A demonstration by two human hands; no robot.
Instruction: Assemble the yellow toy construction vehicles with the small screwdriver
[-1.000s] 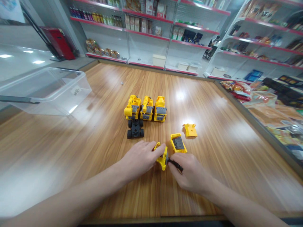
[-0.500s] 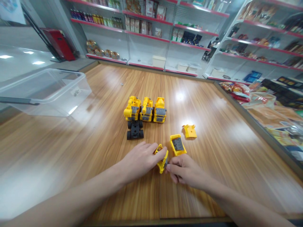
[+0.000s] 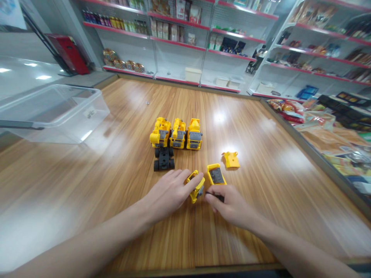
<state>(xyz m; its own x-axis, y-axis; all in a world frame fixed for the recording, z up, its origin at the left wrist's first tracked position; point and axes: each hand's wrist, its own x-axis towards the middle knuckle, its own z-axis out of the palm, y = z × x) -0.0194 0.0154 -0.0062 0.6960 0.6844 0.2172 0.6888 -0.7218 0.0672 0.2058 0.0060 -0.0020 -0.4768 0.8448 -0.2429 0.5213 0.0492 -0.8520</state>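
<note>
My left hand [image 3: 169, 191] rests on the wooden table [image 3: 87, 185] with its fingers closed round a yellow toy part [image 3: 196, 187]. My right hand [image 3: 230, 204] pinches a thin black tool [image 3: 216, 196] whose tip meets that yellow part. Just beyond lie a yellow and grey toy cab [image 3: 216, 175] and a yellow toy bucket piece [image 3: 231, 159]. A black wheeled chassis [image 3: 164, 158] stands in front of three yellow toy trucks [image 3: 176, 133] lined up side by side.
A clear plastic bin [image 3: 55, 114] sits at the table's left. Snack packets [image 3: 327, 127] are spread beyond the table's right edge. Red-edged shop shelves [image 3: 179, 42] with goods run along the back and right.
Both hands and the yellow part have shifted slightly away from me. The black tool, hidden half a second ago, shows again in my right fingers.
</note>
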